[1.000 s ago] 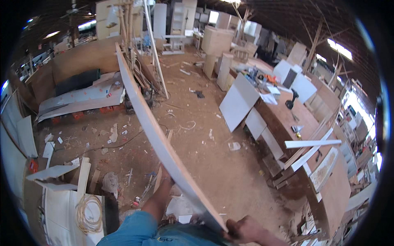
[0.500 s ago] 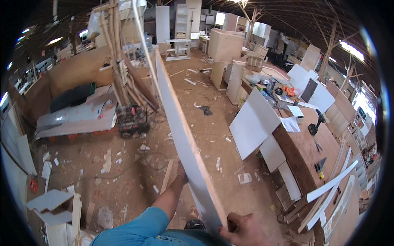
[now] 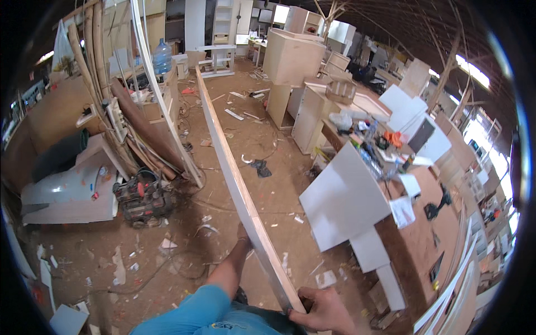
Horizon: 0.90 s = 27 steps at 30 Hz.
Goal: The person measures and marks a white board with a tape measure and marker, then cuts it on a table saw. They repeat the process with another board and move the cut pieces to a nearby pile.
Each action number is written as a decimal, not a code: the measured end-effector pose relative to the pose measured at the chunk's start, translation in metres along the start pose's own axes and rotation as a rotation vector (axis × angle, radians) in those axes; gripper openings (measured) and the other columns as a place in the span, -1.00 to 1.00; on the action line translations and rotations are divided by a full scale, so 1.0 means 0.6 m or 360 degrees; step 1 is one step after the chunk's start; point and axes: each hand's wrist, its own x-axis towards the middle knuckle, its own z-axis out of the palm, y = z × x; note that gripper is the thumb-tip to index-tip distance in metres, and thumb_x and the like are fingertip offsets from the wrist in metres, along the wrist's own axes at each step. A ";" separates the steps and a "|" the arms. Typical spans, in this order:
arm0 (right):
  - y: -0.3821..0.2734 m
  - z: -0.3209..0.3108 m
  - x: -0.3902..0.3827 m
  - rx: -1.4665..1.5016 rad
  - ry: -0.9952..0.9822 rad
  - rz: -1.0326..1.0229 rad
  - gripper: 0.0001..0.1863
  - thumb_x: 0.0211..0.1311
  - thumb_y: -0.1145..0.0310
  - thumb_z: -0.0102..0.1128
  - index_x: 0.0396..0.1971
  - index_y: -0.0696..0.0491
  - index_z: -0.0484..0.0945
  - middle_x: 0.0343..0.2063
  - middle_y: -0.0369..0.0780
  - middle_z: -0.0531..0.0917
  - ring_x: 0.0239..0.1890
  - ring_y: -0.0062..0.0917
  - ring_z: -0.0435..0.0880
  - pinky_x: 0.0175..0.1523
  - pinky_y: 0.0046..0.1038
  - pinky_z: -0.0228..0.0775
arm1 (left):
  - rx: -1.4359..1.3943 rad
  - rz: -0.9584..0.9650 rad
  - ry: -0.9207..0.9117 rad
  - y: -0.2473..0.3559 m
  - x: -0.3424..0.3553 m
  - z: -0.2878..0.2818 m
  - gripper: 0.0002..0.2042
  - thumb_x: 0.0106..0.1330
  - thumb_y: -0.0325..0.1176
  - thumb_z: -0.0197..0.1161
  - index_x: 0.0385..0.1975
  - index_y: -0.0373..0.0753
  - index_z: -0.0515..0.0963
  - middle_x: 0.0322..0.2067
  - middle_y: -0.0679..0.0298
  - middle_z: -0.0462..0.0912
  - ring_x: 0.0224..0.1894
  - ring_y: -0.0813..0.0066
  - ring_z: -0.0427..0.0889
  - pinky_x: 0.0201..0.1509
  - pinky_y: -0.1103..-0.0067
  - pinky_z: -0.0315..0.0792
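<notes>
A long board (image 3: 234, 178) with a white face and a bare wood edge stands on edge before me, running from my body toward the far floor. My right hand (image 3: 324, 311) is closed on its near end, thumb and fingers curled round the corner. Farther along, my left hand (image 3: 243, 233) grips the board from the left side, low down. The fingers of that hand are mostly hidden by the board.
On the right stands a workbench (image 3: 410, 240) with a cordless drill (image 3: 438, 204) and a leaning white panel (image 3: 346, 198). A black-and-red machine (image 3: 144, 198), wooden poles (image 3: 95, 61) and a metal bar (image 3: 162, 100) are at left. Scraps litter the dirt floor (image 3: 234, 139).
My view has shifted forward and turned right. The board shows more of its top edge and less of its white face now. Both hands keep their hold.
</notes>
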 end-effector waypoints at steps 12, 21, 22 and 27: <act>-0.135 -0.148 0.718 0.1091 -0.0131 -0.0228 -0.21 -0.02 0.75 0.14 0.36 0.09 0.46 0.54 0.00 0.11 0.58 -0.25 0.14 0.60 -0.30 -0.04 | 0.0263 0.0174 0.0149 0.320 0.529 0.282 -0.60 0.51 -0.03 -0.03 -0.12 -0.21 0.62 -0.43 0.18 0.65 -0.47 0.26 0.67 -0.26 0.25 0.65; -0.171 -0.327 1.286 0.0532 -0.0233 -0.0067 -0.21 0.07 0.66 0.05 0.41 -0.05 0.43 0.50 0.06 0.22 0.52 -0.14 0.29 0.51 -0.32 0.19 | -0.0008 -0.0176 0.0156 0.560 1.034 0.456 -0.37 0.39 0.25 -0.08 -0.14 -0.25 0.65 -0.42 0.14 0.67 -0.44 0.17 0.69 -0.31 0.20 0.62; -0.170 -0.343 1.339 0.0454 -0.0157 -0.0184 -0.22 0.11 0.70 0.10 0.42 -0.03 0.42 0.50 0.05 0.21 0.53 -0.17 0.26 0.53 -0.31 0.14 | -0.0004 -0.0190 0.0134 0.581 1.071 0.487 -0.39 0.40 0.23 -0.09 -0.13 -0.25 0.65 -0.41 0.14 0.67 -0.42 0.18 0.69 -0.29 0.21 0.62; -0.233 -0.409 1.630 0.0219 -0.0065 -0.0242 -0.28 0.23 0.68 0.17 0.42 -0.07 0.44 0.48 0.03 0.25 0.37 -0.14 0.46 0.31 -0.36 0.39 | -0.0039 -0.0206 0.0122 0.735 1.286 0.599 -0.46 0.43 0.11 -0.09 -0.09 -0.24 0.65 -0.34 0.14 0.70 -0.34 0.18 0.72 -0.20 0.22 0.65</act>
